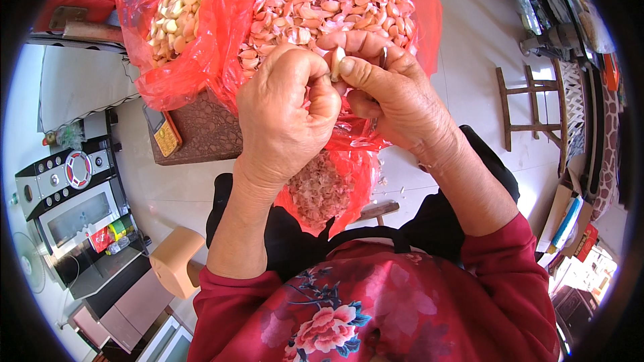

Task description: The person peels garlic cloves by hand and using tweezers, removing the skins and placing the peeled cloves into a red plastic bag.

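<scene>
A pale garlic clove [337, 64] is pinched between the thumb and fingers of my right hand [390, 73]. My left hand [292, 103] is curled, its thumb and forefinger closed at the clove's near end. Beneath and beyond both hands, an open red plastic bag [427, 25] holds many unpeeled garlic cloves [332, 5]. To its left, peeled cloves [181, 10] fill another red bag [166, 83]. Dry garlic skins [322, 188] lie in a lower red bag [359, 201] between my knees. A thin shiny sliver shows between my right fingers; I cannot tell what it is.
The upper bags rest over a brown patterned surface [201, 133] with a yellow keypad phone [166, 133] at its corner. A tan plastic stool [176, 261] stands at left, near a cabinet [133, 306]. At right is a wooden-framed seat [536, 128]. Skin scraps dot the tiled floor [402, 176].
</scene>
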`<act>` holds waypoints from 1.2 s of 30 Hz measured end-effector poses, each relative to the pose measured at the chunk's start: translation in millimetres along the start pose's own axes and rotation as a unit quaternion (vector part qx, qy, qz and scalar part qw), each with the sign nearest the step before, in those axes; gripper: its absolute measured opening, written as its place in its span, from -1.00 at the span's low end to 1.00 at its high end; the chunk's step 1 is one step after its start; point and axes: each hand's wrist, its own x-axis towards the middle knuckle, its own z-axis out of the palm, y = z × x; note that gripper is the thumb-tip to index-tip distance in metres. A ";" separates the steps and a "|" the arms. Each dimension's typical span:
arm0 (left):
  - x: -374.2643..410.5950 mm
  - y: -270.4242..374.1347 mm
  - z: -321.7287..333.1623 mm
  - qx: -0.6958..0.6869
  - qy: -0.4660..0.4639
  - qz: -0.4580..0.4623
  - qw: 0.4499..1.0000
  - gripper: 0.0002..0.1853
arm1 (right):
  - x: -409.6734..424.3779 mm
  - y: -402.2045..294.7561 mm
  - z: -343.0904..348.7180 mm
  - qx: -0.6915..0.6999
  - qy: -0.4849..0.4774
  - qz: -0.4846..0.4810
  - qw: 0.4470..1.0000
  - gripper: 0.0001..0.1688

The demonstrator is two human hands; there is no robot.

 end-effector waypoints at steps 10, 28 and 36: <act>3.0 4.2 -13.3 -0.072 -0.015 -0.072 0.995 -0.85 | 3.2 -4.9 -10.5 0.062 -0.063 0.075 0.993 -0.75; 2.8 -8.4 -17.2 -0.032 0.020 -0.192 0.981 -0.93 | 4.6 -0.3 -16.4 0.163 -0.136 0.120 0.970 -0.66; 5.5 3.2 -21.5 -0.286 -0.059 -0.239 0.926 -0.96 | 6.7 -2.7 -16.6 0.095 -0.107 0.108 0.984 -0.67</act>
